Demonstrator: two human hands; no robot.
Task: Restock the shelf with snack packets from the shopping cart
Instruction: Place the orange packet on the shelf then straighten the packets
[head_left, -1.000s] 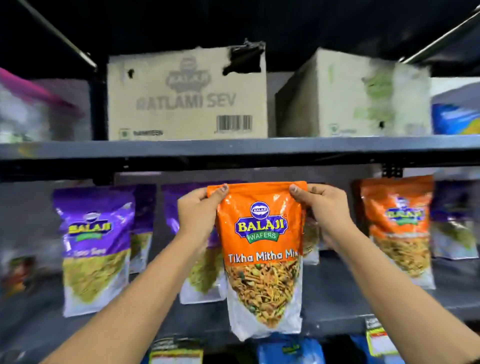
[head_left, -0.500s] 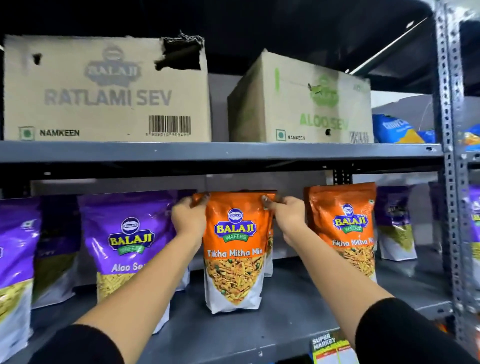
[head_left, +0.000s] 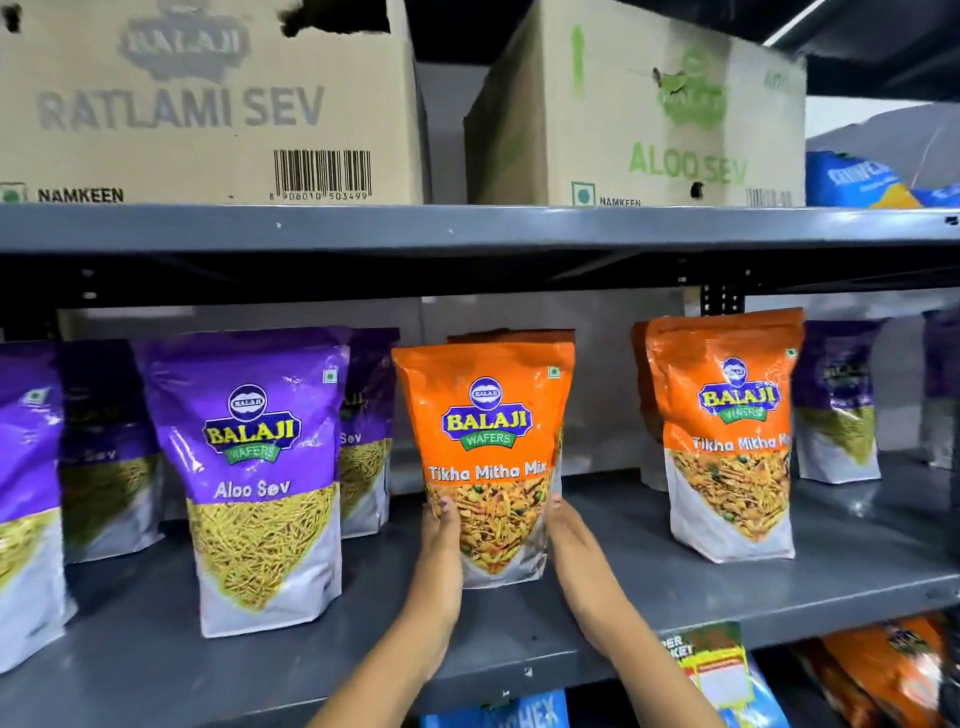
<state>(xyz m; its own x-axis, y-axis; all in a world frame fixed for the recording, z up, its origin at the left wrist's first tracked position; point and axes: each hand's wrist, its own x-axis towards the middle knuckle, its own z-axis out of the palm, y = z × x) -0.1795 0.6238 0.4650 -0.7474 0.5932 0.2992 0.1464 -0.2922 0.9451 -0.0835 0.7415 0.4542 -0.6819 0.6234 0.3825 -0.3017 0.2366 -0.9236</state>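
Observation:
An orange Tikha Mitha Mix packet (head_left: 488, 441) stands upright on the grey shelf (head_left: 363, 639), in front of another orange packet behind it. My left hand (head_left: 441, 540) presses its lower left side and my right hand (head_left: 569, 540) presses its lower right side. A purple Aloo Sev packet (head_left: 254, 467) stands to its left. A second orange Tikha Mitha Mix packet (head_left: 727, 431) stands to its right. The shopping cart is out of view.
More purple packets (head_left: 26, 493) line the shelf at the left and at the back right (head_left: 836, 400). Cardboard boxes marked Ratlami Sev (head_left: 208, 104) and Aloo Sev (head_left: 639, 114) sit on the upper shelf (head_left: 467, 226). Price tags (head_left: 711, 665) and more packets hang below.
My hands slid from the packet's top corners down to its lower sides. The packet now stands on the shelf, and the view has moved closer.

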